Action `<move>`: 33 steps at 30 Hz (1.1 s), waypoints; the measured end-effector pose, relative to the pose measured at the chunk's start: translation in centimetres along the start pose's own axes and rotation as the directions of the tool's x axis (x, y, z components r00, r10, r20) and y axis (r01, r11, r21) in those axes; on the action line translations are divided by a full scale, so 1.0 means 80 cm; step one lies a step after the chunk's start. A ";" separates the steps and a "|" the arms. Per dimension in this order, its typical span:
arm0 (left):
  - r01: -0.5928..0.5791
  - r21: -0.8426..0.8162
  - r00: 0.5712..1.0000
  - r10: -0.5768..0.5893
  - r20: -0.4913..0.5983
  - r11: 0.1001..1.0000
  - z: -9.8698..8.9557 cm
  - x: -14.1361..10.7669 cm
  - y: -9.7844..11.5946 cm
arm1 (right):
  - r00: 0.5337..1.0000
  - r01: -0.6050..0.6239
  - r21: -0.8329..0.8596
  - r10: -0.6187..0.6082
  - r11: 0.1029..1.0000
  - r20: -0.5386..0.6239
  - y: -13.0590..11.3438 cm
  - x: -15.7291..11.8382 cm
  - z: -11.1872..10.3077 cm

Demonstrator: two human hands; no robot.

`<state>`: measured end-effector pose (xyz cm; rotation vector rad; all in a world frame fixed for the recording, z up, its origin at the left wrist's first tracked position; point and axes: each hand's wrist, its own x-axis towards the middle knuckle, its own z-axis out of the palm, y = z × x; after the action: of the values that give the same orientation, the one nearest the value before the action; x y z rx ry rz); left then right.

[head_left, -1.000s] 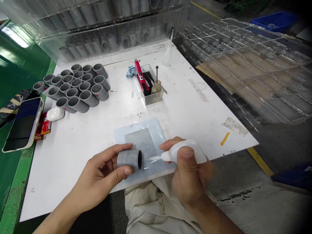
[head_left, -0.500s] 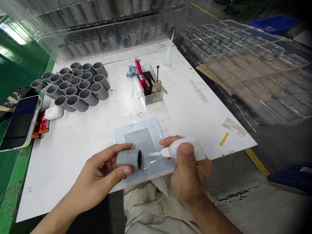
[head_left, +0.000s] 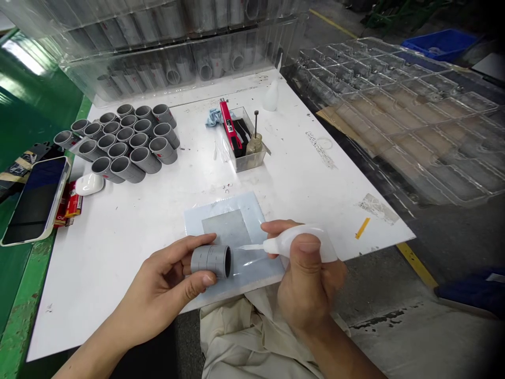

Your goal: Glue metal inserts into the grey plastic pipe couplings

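My left hand (head_left: 169,281) grips a short grey plastic pipe coupling (head_left: 210,261), with its open end facing right. My right hand (head_left: 310,279) holds a white squeeze bottle (head_left: 302,243) on its side. The bottle's thin nozzle (head_left: 250,247) points left toward the coupling's open end, and its tip stops just short of the rim. Beneath both hands lies a pale blue mat (head_left: 252,268) with a grey sheet (head_left: 224,227) on it. The coupling's inside is dark and hard to see.
A white table (head_left: 118,263) bears a stack of grey couplings (head_left: 126,142), a clear box (head_left: 246,158) with a red utility knife and small jar, and a phone (head_left: 35,200). Clear trays of pipes (head_left: 177,52) stand behind. More clear trays (head_left: 402,116) lie right.
The coupling has tilted slightly in my left hand, and the bottle's nozzle sits a little higher. The view has shifted slightly.
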<state>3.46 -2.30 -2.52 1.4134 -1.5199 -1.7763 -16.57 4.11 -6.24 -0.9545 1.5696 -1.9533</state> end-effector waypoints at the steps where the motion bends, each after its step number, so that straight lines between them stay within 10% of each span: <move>1: -0.003 -0.004 1.000 0.003 0.002 1.000 0.000 0.001 -0.001 | 1.000 0.007 0.003 -0.007 1.000 -0.003 0.000 0.000 0.001; 33: -0.276 -0.040 0.951 0.279 0.134 0.960 -0.011 0.008 -0.021 | 0.989 0.105 0.117 -0.117 0.988 0.096 0.008 -0.007 -0.006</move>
<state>4.43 -2.69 -4.23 1.0240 -1.6720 -1.7375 -16.63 4.68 -7.02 -1.0979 1.3620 -2.0100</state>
